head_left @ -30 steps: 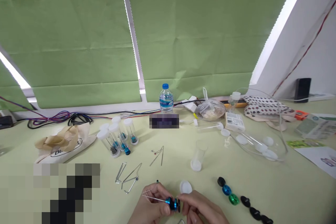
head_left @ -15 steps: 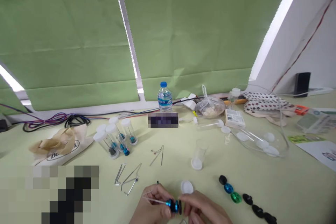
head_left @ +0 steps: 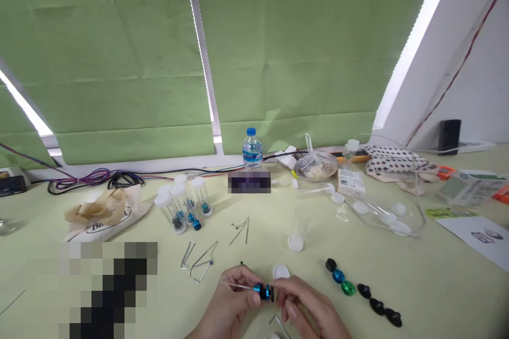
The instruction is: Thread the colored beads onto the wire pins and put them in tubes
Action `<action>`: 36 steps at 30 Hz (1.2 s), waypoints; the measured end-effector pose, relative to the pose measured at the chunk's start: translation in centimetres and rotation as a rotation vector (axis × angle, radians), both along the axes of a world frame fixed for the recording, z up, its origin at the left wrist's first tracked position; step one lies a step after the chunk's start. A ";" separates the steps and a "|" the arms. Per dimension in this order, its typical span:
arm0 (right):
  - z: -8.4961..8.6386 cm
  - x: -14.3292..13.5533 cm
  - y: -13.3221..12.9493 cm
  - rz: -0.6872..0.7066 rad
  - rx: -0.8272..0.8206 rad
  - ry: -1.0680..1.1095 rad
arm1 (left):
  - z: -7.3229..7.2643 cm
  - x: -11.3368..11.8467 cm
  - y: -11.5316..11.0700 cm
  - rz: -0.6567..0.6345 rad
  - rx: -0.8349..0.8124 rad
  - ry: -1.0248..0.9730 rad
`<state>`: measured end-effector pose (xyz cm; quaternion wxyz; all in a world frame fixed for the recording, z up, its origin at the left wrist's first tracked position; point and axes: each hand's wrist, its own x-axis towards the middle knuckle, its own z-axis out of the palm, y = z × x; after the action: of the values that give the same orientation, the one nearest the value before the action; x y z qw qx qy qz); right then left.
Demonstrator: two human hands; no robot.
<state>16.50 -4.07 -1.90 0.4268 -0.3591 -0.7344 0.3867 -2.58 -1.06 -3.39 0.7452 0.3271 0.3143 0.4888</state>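
My left hand (head_left: 238, 296) pinches a blue and black spool-like metal part (head_left: 261, 291) low in the middle of the view. A thin light rod (head_left: 237, 285) runs leftward from this part across my fingers. At the part's right end sits a black disc, and the curled fingers of my right hand (head_left: 304, 302) are right beside it. Whether they touch the disc, or hold anything small, I cannot tell. An L-shaped hex key (head_left: 280, 324) lies partly under my right hand. Behind the hands is a round white cap (head_left: 280, 270).
Left of my hands lie several hex keys (head_left: 201, 262). Clear tubes (head_left: 181, 206) with blue parts stand behind them. An upright clear tube (head_left: 296, 241) is farther back. Black, blue and green discs (head_left: 338, 275) line the right. A water bottle (head_left: 252, 151) stands at the back.
The view has shifted slightly, so the hands sit a little higher. More of the hex key shows below my right hand. The grip on the part looks the same.
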 end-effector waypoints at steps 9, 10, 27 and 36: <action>0.8 -0.1 -0.5 -0.015 -0.047 0.021 | 0.9 -0.1 -0.3 -0.017 -0.008 -0.011; 0.8 -0.1 -0.5 -0.010 -0.050 0.016 | 0.8 -0.1 -0.3 -0.016 -0.006 -0.012; -0.4 -0.2 -0.2 -0.046 -0.034 0.052 | -0.5 0.1 0.3 -0.002 -0.022 -0.021; 0.3 -0.1 -0.3 -0.001 0.021 0.003 | 0.9 0.1 -0.3 0.007 -0.028 0.007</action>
<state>16.43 -4.34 -1.63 0.4322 -0.3544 -0.7375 0.3791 -2.46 -1.39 -2.46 0.7470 0.3171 0.3248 0.4858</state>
